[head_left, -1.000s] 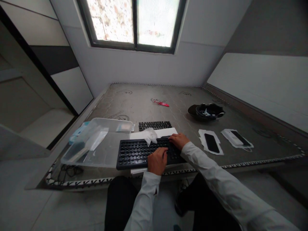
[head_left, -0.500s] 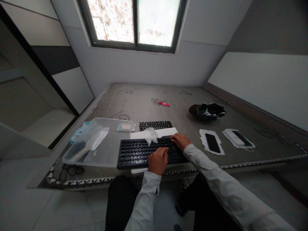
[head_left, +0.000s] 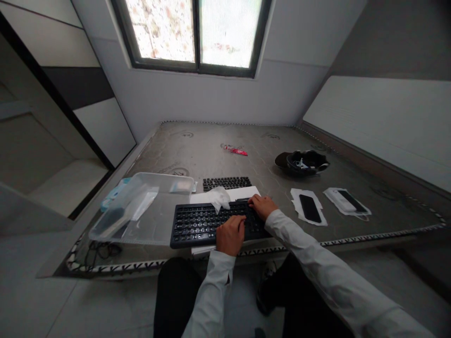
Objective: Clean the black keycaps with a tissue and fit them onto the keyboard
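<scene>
A black keyboard (head_left: pixel 194 226) lies near the front edge of the bed, partly over white sheets or a box. Over its lower middle, my left hand (head_left: pixel 230 234) rests with fingers curled and thumb close to them. My right hand (head_left: pixel 263 207) bends over the upper right keys, fingertips drawn together. What either hand pinches is too small or hidden to make out. A crumpled white tissue (head_left: pixel 220 198) lies across the keyboard's back edge. Behind it sits a second block of black keys (head_left: pixel 227 183). A thin dark item beside my right fingertips is unclear.
A clear plastic bin (head_left: pixel 151 230) stands at left, with a black cable (head_left: pixel 102 251) below it. To the right are two phones (head_left: pixel 310 208) (head_left: pixel 352 201) on white wrappings and a dark cap (head_left: pixel 302 163). A red packet (head_left: pixel 237 150) lies farther back on the mattress (head_left: pixel 197 145).
The view has shifted very slightly. Both hands keep almost the same place over the keyboard, with only slight finger movement; the other things stay where they were.
</scene>
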Demonstrator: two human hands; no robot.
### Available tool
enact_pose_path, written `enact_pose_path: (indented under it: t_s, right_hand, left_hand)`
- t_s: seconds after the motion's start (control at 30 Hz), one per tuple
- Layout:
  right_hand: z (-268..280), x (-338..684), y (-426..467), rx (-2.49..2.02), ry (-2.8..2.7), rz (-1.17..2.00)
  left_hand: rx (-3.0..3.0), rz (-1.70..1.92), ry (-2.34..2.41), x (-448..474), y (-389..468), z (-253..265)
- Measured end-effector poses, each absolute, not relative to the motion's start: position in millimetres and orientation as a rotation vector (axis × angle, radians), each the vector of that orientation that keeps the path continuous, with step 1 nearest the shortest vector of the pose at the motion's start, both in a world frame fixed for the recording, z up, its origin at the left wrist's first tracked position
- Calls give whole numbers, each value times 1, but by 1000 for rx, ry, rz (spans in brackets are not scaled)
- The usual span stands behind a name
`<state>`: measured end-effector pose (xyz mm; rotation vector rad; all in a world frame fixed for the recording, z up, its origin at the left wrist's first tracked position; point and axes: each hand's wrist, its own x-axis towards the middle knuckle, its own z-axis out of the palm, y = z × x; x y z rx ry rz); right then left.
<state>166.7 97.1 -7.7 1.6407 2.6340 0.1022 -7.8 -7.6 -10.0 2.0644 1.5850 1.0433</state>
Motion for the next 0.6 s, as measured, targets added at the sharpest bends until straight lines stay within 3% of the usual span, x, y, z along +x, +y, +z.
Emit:
enact_pose_path:
  t_s: [0.6]
  right_hand:
    - [-4,168,103,1656,2675,-85]
  left_hand:
    - [2080,1084,1576,-8,-8,-11]
